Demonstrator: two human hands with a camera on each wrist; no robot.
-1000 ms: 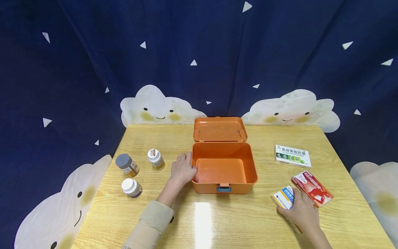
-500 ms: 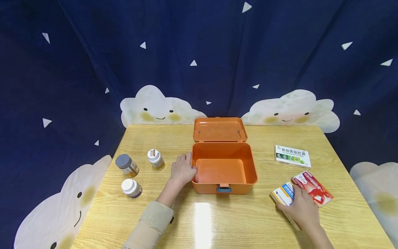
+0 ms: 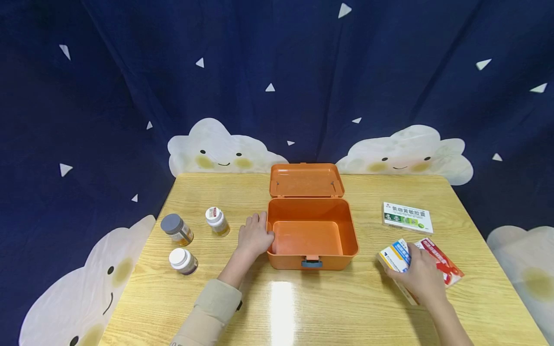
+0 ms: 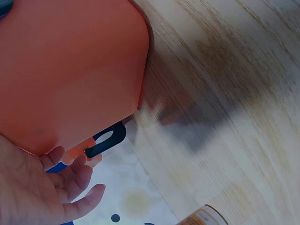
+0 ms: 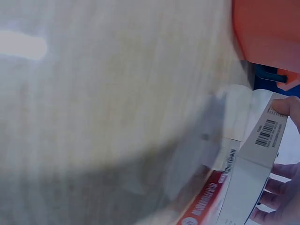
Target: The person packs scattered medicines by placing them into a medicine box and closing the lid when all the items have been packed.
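Observation:
An open orange plastic case [image 3: 353,231] stands at the table's middle with its lid tipped back and nothing inside. My left hand [image 3: 254,237] rests against its left wall with relaxed fingers; in the left wrist view the left hand [image 4: 44,190] lies beside the orange case [image 4: 70,70]. At the front right my right hand [image 3: 416,275] grips a blue, white and yellow medicine box [image 3: 395,256], tilted up off the table. A red medicine box [image 3: 447,269] lies just behind it. In the right wrist view the held medicine box [image 5: 255,173] shows its barcode, with the red box [image 5: 202,208] under it.
Three pill bottles stand left of the case: a grey-capped one [image 3: 176,229] and two white-capped ones [image 3: 216,220] [image 3: 183,260]. A green and white box [image 3: 407,216] lies at the right. Bare wooden table [image 3: 303,307] stretches in front. A dark star curtain hangs behind.
My right hand has closed round the blue and white box and raised it a little, up and away from the table beside the red box. The left hand has stayed put.

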